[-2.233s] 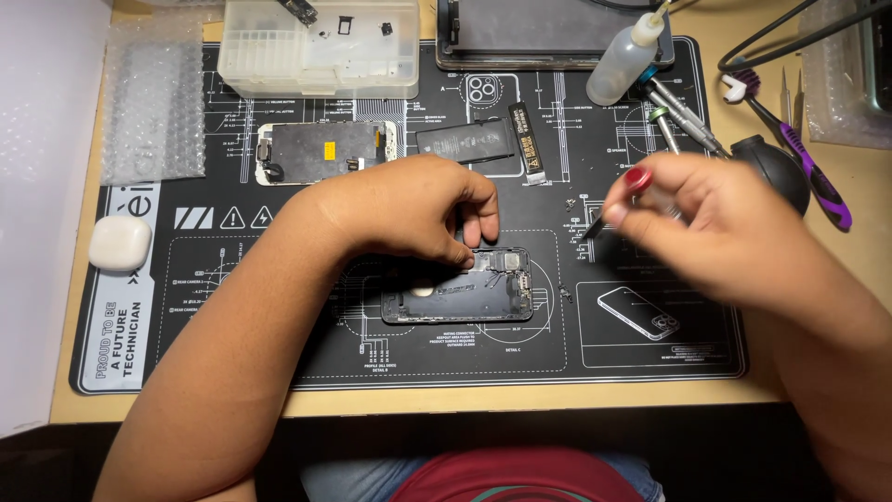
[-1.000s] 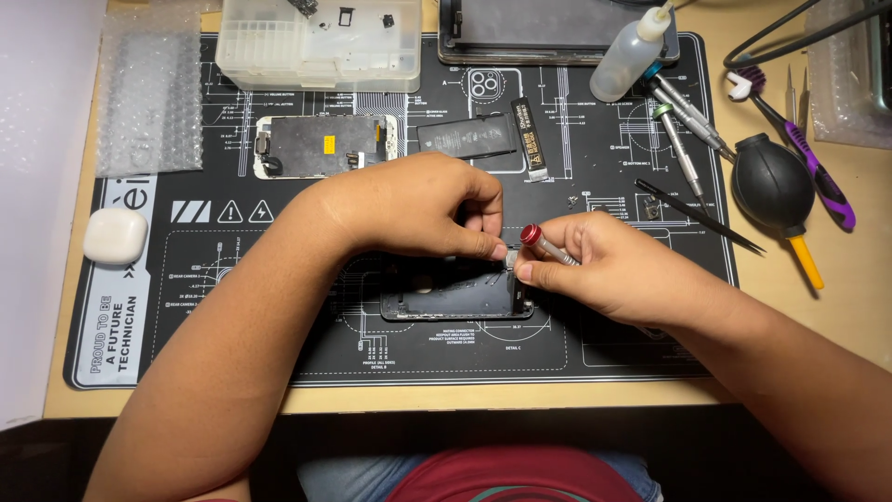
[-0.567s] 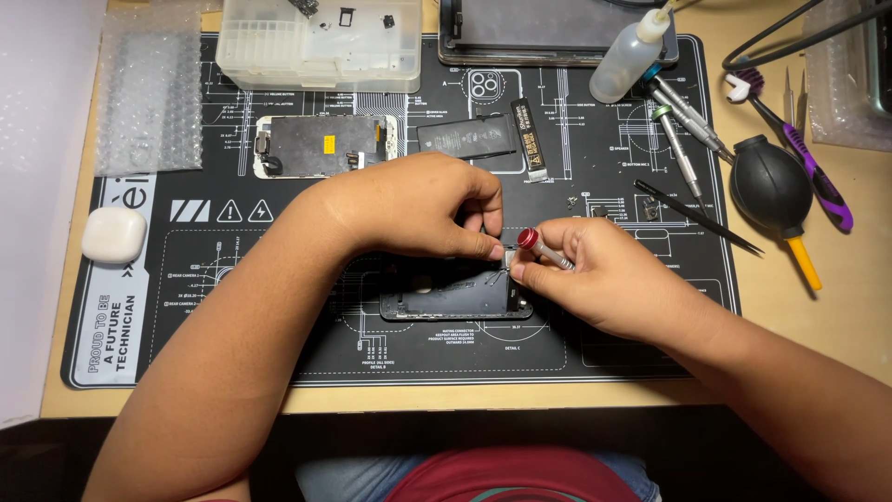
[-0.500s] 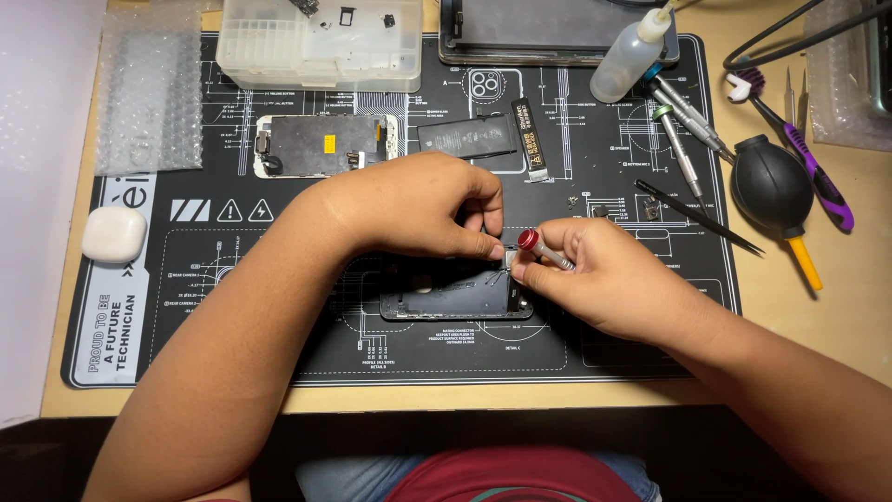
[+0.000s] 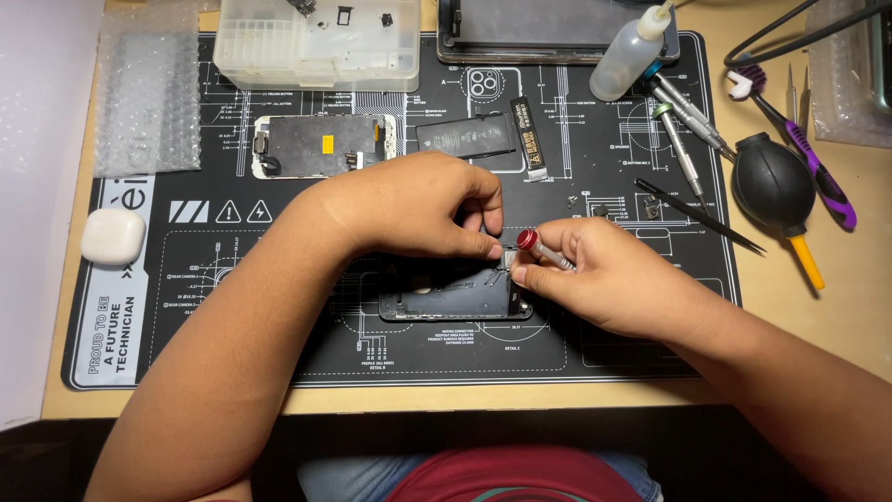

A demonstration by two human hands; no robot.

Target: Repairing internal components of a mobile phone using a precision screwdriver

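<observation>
An opened phone body [image 5: 446, 299] lies on the black repair mat [image 5: 279, 316] in the middle. My left hand [image 5: 418, 206] rests over its upper edge, fingertips pinching down on its top right corner. My right hand [image 5: 609, 279] grips a small screwdriver with a red cap [image 5: 537, 249], its tip angled down into that same corner of the phone. The two hands almost touch there. The phone's right end is partly hidden by my fingers.
A detached screen panel [image 5: 321, 144], a battery [image 5: 465, 137] and a clear parts box [image 5: 316, 42] lie at the back. Right of the mat are a squeeze bottle [image 5: 632, 51], spare screwdrivers [image 5: 683, 125], a black air blower [image 5: 773, 186] and tweezers [image 5: 701, 216]. A white case [image 5: 113, 235] sits left.
My right hand came in from the right with the red-capped screwdriver and set it at the phone's top right corner. Over the last second both hands have stayed almost still.
</observation>
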